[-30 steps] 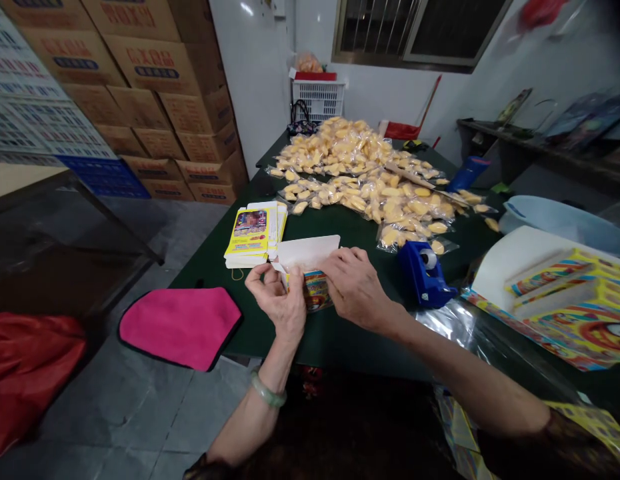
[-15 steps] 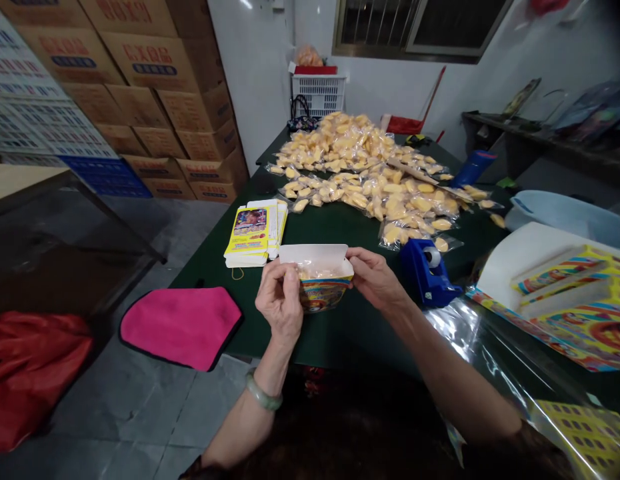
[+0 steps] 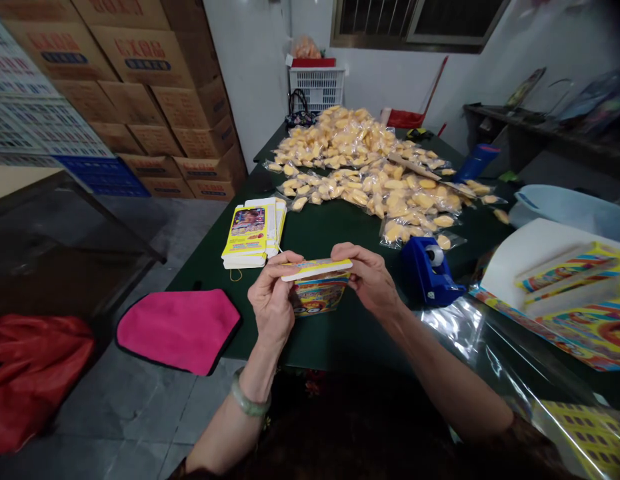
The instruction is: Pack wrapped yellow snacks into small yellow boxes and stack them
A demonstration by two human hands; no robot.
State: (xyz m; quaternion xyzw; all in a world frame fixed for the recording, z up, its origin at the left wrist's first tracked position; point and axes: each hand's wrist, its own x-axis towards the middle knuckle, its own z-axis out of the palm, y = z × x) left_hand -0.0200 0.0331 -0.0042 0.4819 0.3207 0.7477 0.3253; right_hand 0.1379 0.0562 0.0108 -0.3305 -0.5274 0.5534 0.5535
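aloft, printed carton [image 3: 317, 297] between both hands [image 3: 273, 300] [image 3: 370, 277]

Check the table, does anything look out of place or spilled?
A cardboard strip lies across the heap of bagged yellow snacks, where it seems not to belong. A loop, perhaps a rubber band, sits loose on the green table beside the stack of flat printed cartons.

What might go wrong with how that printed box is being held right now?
The printed carton is held only at its ends by the left hand and right hand, so it might slip. Pressure could crease its lid flap. The blue tape dispenser sits near the right hand and could get knocked.
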